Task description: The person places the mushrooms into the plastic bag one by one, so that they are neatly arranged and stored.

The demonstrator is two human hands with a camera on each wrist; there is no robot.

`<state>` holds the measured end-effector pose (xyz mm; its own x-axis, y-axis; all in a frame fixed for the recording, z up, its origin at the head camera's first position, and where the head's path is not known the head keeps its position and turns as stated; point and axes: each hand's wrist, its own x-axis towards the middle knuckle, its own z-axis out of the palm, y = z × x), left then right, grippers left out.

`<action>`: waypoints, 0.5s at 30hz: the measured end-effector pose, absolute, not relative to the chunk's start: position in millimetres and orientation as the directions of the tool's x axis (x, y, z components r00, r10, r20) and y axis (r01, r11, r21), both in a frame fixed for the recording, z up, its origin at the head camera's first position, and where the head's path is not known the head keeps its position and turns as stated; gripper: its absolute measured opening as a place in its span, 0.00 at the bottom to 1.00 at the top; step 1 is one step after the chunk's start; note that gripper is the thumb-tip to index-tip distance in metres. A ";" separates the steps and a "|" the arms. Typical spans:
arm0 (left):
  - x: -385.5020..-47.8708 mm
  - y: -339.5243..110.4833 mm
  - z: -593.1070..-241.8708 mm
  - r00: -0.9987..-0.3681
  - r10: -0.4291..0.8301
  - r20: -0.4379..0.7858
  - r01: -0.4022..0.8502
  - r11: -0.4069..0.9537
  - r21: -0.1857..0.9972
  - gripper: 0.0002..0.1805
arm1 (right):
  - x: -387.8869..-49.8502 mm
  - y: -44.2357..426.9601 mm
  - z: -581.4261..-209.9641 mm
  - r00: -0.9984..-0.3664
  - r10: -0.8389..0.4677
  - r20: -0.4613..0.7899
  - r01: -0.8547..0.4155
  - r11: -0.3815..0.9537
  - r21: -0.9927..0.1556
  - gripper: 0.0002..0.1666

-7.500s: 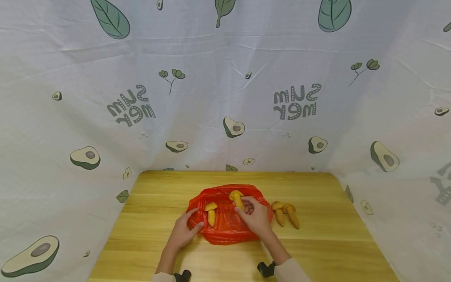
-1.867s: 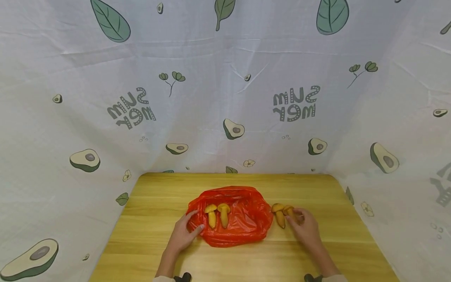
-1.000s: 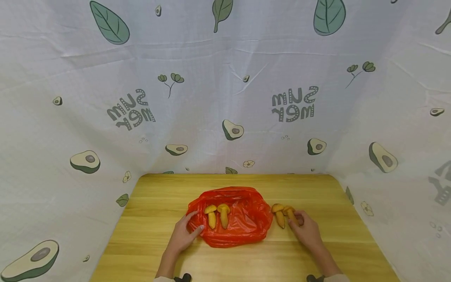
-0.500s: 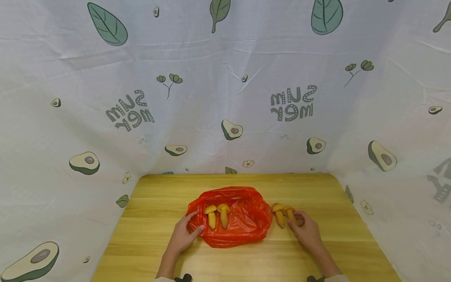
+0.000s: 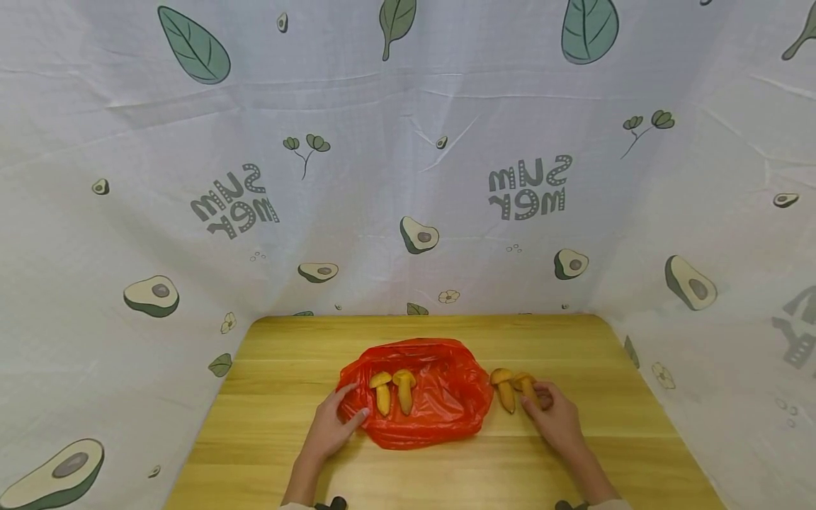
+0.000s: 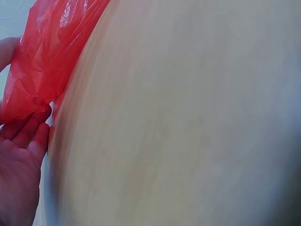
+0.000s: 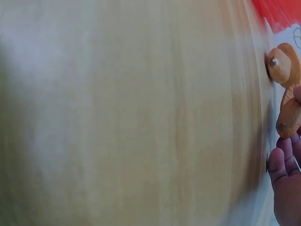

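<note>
A red plastic bag (image 5: 449, 411) lies spread open on the table, with two yellow-brown mushrooms, a left one (image 5: 382, 397) and a right one (image 5: 404, 393), side by side in its left half. My left hand (image 5: 328, 428) holds the bag's left edge; in the left wrist view its fingers reach under the red plastic. Right of the bag, a third mushroom (image 5: 504, 391) lies against its edge. My right hand (image 5: 556, 421) pinches the stem of a fourth-placed, rightmost mushroom (image 5: 525, 384) between thumb and fingers. That mushroom's cap touches its neighbour, and fingers cover part of its stem.
The wooden table (image 5: 433, 474) has rounded far corners. A pale cloth (image 5: 357, 205) printed with avocados and leaves hangs behind it and along both sides. Dark camera mounts (image 5: 336, 503) sit at the wrists.
Earlier my right hand held a mushroom over the bag; that mushroom now lies inside beside the other. The right hand moved right to the rightmost mushroom. Over the last second, hands have stayed nearly still.
</note>
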<state>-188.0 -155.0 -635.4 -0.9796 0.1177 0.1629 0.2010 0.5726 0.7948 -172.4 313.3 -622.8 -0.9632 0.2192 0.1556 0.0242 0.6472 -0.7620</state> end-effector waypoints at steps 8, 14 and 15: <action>-185.9 -154.3 -631.9 -0.980 0.115 0.161 0.198 0.564 0.802 0.34 | -171.8 314.0 -620.7 -0.963 0.223 0.153 0.028 0.644 -0.765 0.25; -186.3 -154.4 -633.2 -0.981 0.114 0.154 0.192 0.570 0.799 0.34 | -171.3 312.6 -614.3 -0.960 0.227 0.161 0.026 0.650 -0.760 0.25; -186.3 -154.3 -633.4 -0.981 0.115 0.153 0.192 0.571 0.798 0.34 | -171.3 312.1 -613.0 -0.960 0.228 0.161 0.027 0.650 -0.760 0.25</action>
<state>-186.3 -154.3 -633.4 -0.9815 0.1148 0.1534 0.1916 0.5709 0.7984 -171.3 312.1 -613.0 -0.9602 0.2282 0.1611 0.0269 0.6495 -0.7599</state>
